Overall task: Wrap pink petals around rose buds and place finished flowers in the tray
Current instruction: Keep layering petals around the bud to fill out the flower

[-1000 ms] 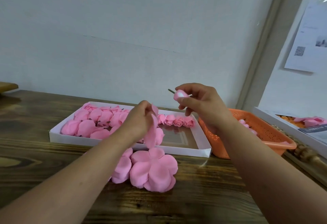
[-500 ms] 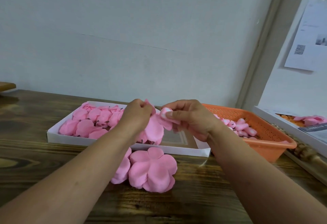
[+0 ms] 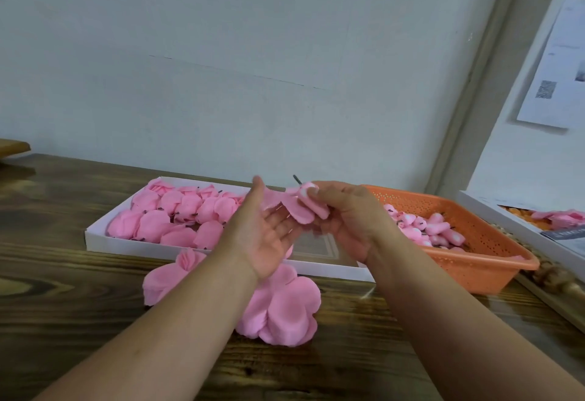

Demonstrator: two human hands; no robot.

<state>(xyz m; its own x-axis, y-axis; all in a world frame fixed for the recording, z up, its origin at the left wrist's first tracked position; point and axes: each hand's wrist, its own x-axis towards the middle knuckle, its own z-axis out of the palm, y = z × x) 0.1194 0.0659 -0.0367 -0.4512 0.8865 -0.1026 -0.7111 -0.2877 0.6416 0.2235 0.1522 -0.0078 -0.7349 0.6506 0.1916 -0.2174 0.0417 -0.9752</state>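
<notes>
Fingers of the right hand (image 3: 348,223) pinch a small rose bud (image 3: 308,190) with a dark stem poking up behind, a soft pink petal sheet (image 3: 292,207) draped under it. The left hand (image 3: 269,233) lies flat and spread (palm up), touching the petal's edge. Below both, scalloped petal cutouts (image 3: 281,312) lie on the dark grained wooden table (image 3: 63,290). Behind, the shallow white tray (image 3: 104,239) holds finished flowers (image 3: 171,220); a perforated orange basket (image 3: 493,261) holds more buds.

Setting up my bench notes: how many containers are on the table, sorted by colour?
White tray with finished flowers: 1
Orange basket with buds: 1
White box at the right edge: 1
Total: 3
</notes>
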